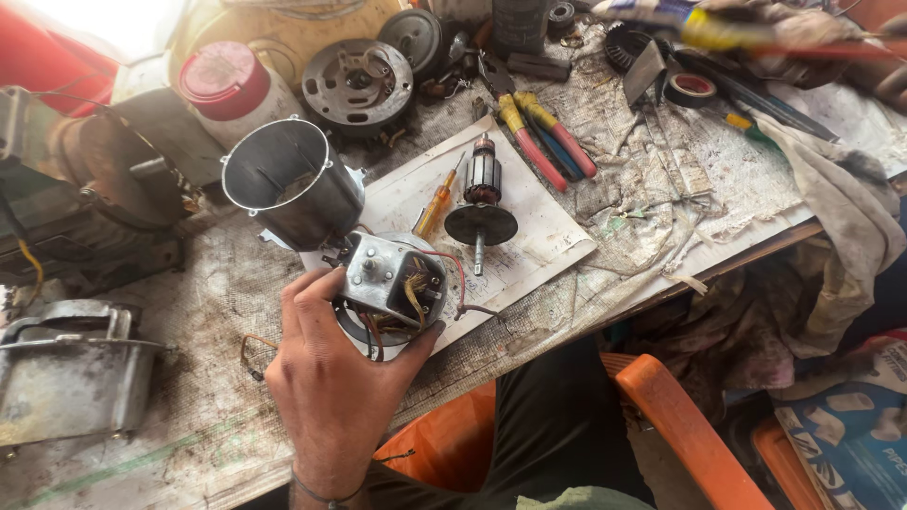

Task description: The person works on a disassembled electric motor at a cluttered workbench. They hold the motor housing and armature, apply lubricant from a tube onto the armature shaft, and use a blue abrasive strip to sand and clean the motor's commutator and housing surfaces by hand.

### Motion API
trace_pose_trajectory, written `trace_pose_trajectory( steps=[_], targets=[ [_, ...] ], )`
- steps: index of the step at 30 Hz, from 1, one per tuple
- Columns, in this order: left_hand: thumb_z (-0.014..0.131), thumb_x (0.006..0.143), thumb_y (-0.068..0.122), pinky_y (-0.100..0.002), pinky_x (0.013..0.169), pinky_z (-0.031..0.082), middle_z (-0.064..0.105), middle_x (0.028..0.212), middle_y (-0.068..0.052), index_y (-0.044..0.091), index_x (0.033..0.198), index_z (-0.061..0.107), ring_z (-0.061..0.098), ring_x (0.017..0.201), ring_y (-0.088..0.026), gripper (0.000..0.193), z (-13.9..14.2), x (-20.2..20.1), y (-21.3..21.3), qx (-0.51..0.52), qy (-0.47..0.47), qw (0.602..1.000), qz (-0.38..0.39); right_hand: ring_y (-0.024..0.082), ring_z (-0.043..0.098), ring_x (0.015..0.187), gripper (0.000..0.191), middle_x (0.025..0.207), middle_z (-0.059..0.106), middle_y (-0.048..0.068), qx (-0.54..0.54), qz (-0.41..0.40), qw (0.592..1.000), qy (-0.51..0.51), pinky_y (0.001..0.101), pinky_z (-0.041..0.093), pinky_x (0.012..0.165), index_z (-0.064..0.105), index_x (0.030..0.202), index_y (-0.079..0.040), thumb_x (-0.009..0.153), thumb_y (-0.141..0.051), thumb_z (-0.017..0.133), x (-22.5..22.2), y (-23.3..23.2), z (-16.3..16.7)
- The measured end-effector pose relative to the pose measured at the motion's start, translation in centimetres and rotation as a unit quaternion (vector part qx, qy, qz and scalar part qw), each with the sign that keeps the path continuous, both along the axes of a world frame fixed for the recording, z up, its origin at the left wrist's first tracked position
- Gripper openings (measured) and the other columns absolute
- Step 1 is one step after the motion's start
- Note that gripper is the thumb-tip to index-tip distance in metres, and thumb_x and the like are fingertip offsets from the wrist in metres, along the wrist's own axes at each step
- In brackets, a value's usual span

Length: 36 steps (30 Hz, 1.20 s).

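My left hand (331,387) gripped a small metal motor end-plate assembly (392,281), fingers curled over its left edge and thumb hooked under its lower right corner, so that it sat tilted above the near part of the worktop (189,378). Red and brown wires (453,274) looped out of the assembly on its right side. Just behind it lay a cylindrical metal housing (288,179) on its side, open mouth turned toward me. To the right, on a white sheet of paper (539,236), stood an armature (482,203) with its shaft pointing toward me, and a small orange-handled screwdriver (433,210) lay just beside it, between armature and housing. Farther back rested pliers with red and yellow handles (548,137), a round metal end cover (357,83) and a jar with a red lid (227,80). A grey metal casing (71,373) sat at the left edge of the worktop. At the upper right, a hand (831,42) was blurred around a yellow-and-blue tool (680,24); I could not tell whether it was my right hand or how it closed. An orange chair (680,416) showed below the worktop edge.
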State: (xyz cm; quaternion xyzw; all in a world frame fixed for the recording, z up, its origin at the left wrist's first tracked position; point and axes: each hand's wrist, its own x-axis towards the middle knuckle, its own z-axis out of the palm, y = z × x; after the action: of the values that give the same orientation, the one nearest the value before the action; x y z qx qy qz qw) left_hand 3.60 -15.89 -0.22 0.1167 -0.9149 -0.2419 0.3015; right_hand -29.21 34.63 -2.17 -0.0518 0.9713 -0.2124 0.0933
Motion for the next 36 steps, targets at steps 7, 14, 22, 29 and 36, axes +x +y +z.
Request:
trace_pose_trajectory(
  steps=[7, 14, 22, 29, 36],
  targets=[
    [0.098, 0.056, 0.036, -0.043, 0.075, 0.058, 0.062, 0.121, -0.016, 0.001, 0.120, 0.054, 0.070, 0.100, -0.034, 0.086, 1.7, 1.0, -4.4, -0.006, -0.004, 1.000, -0.001, 0.024, 0.073, 0.059, 0.067, 0.091, 0.079, 0.019, -0.047, -0.012, 0.999, -0.019, 0.0381, 0.061, 0.048, 0.059, 0.160, -0.015, 0.094, -0.020, 0.069, 3.5, -4.9, 2.3],
    [0.098, 0.057, 0.036, -0.044, 0.076, 0.057, 0.063, 0.121, -0.016, 0.001, 0.118, 0.055, 0.070, 0.103, -0.034, 0.083, 1.2, -1.4, -5.9, -0.009, 0.002, 1.000, -0.001, 0.019, 0.074, 0.065, 0.050, 0.088, 0.081, 0.019, 0.097, 0.046, 0.983, 0.149, 0.0339, 0.060, 0.059, 0.070, 0.146, -0.014, 0.097, -0.021, 0.075, 7.7, -15.7, 4.0],
    [0.098, 0.056, 0.037, -0.045, 0.076, 0.057, 0.063, 0.121, -0.017, 0.001, 0.120, 0.055, 0.069, 0.104, -0.035, 0.085, -0.2, -4.9, -4.6, -0.015, 0.002, 1.000, 0.003, 0.021, 0.075, 0.086, 0.056, 0.103, 0.077, 0.015, 0.015, 0.157, 0.966, 0.207, 0.0362, 0.058, 0.081, 0.069, 0.142, -0.013, 0.088, -0.021, 0.082, 0.3, -19.4, 2.2],
    [0.098, 0.056, 0.038, -0.045, 0.076, 0.057, 0.063, 0.121, -0.016, 0.000, 0.120, 0.055, 0.069, 0.104, -0.034, 0.086, -0.3, -6.3, -4.9, -0.021, 0.005, 1.000, 0.001, 0.026, 0.073, 0.111, 0.029, 0.119, 0.076, 0.009, 0.286, 0.263, 0.797, 0.462, 0.0371, 0.060, 0.100, 0.077, 0.120, -0.014, 0.091, -0.013, 0.076, -1.9, -19.3, 0.3],
    [0.099, 0.057, 0.039, -0.044, 0.075, 0.057, 0.063, 0.121, -0.016, 0.000, 0.119, 0.055, 0.069, 0.103, -0.033, 0.085, -1.6, -9.1, -4.8, -0.022, 0.001, 1.000, 0.005, 0.032, 0.070, 0.106, 0.056, 0.118, 0.072, 0.019, 0.086, 0.318, 0.901, 0.283, 0.0449, 0.058, 0.093, 0.070, 0.128, -0.002, 0.092, -0.045, 0.072, -1.1, -24.9, -1.0]
  ],
)
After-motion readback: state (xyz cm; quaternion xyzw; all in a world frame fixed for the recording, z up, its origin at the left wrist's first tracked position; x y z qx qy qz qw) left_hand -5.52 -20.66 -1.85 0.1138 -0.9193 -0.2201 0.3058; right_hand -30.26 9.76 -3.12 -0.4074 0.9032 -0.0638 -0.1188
